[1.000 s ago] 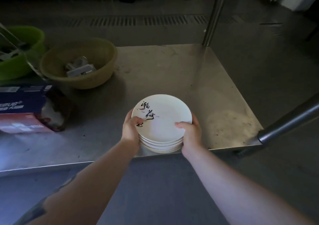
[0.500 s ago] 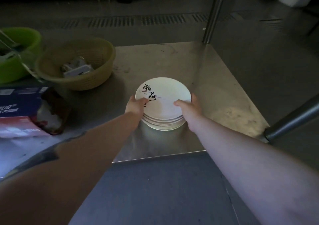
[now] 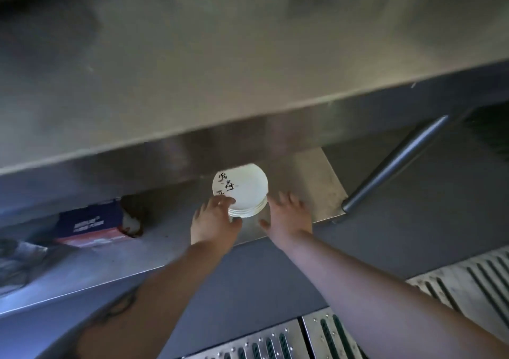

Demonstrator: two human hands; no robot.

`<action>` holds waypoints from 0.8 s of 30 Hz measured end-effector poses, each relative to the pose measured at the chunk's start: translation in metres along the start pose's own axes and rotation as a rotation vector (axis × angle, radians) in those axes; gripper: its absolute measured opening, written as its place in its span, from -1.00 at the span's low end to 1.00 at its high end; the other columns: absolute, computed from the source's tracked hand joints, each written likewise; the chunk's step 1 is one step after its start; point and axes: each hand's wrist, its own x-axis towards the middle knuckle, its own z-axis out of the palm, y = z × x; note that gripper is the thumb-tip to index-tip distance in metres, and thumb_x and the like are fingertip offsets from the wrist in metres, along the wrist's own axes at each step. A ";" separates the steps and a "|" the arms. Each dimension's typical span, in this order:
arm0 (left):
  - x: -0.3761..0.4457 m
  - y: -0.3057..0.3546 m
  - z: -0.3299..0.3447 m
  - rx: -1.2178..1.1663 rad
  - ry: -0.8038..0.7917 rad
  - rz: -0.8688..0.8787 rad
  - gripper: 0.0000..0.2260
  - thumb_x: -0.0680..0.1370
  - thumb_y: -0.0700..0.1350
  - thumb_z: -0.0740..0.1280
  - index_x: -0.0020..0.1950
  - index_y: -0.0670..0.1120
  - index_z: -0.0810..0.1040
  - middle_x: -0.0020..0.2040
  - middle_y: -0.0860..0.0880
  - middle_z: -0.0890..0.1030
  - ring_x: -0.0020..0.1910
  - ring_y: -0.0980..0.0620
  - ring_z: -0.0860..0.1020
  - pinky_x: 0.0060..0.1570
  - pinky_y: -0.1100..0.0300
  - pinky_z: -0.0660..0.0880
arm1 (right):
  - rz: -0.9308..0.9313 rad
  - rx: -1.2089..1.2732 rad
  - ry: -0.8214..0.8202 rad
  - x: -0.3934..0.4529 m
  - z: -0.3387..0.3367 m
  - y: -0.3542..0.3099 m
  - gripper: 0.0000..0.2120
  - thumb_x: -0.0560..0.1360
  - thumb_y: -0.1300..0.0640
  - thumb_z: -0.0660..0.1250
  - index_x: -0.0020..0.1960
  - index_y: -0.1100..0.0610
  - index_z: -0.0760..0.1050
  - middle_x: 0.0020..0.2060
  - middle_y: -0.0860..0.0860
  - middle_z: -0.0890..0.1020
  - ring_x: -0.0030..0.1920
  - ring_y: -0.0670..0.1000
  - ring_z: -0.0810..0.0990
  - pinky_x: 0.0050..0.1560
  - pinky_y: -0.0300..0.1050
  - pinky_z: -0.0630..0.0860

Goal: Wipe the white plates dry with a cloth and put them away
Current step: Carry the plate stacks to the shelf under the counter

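Floor grate [image 3: 275, 342]: lying nearest, at bottom edge, slotted metal.
L hand [image 3: 217, 215]: fingers spreading loose, tips touching near-left rim of plate stack, not gripping.
R hand [image 3: 286, 215]: fingers fanning open, hovering just beside stack's right edge; contact can't tell.
White plates [image 3: 243, 190]: stack sitting on lower shelf [image 3: 308, 171], near its front-right corner; top plate showing black brush script on left side.
Box [image 3: 91, 221]: blue/red, lying on shelf well left of stack.
Worktop [image 3: 220, 69]: steel, overhanging shelf, hiding far rim of plates.
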 end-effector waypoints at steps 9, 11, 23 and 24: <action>-0.157 0.034 -0.156 0.006 -0.056 -0.040 -0.62 0.52 -0.07 0.28 0.36 0.06 0.49 0.34 0.03 0.48 0.32 -0.04 0.43 0.31 0.15 0.29 | -0.132 0.006 -0.162 -0.157 -0.163 -0.059 -0.41 0.56 -0.19 0.20 0.48 0.05 0.18 0.44 0.07 0.27 0.44 0.12 0.20 0.36 0.07 0.26; -0.188 0.031 -0.189 0.010 -0.032 -0.076 -0.62 0.52 -0.06 0.29 0.35 0.06 0.50 0.33 0.03 0.50 0.30 -0.05 0.45 0.30 0.12 0.30 | -0.194 -0.013 -0.174 -0.184 -0.196 -0.075 -0.41 0.56 -0.19 0.20 0.49 0.05 0.18 0.44 0.07 0.27 0.44 0.12 0.21 0.36 0.08 0.26; -0.331 -0.062 -0.366 -0.021 0.324 -0.379 -0.68 0.51 -0.11 0.34 0.27 -0.04 0.58 0.28 -0.04 0.56 0.25 -0.15 0.50 0.28 0.07 0.35 | -0.662 -0.083 0.013 -0.257 -0.320 -0.252 -0.48 0.53 -0.24 0.19 0.39 0.00 0.30 0.31 -0.01 0.41 0.34 0.09 0.34 0.29 0.04 0.30; -0.339 -0.076 -0.379 -0.014 0.347 -0.396 -0.68 0.52 -0.11 0.32 0.27 -0.02 0.57 0.29 -0.02 0.55 0.26 -0.13 0.50 0.29 0.08 0.35 | -0.677 -0.078 0.018 -0.261 -0.324 -0.272 -0.48 0.53 -0.24 0.19 0.39 -0.01 0.30 0.30 -0.02 0.41 0.34 0.08 0.34 0.28 0.03 0.31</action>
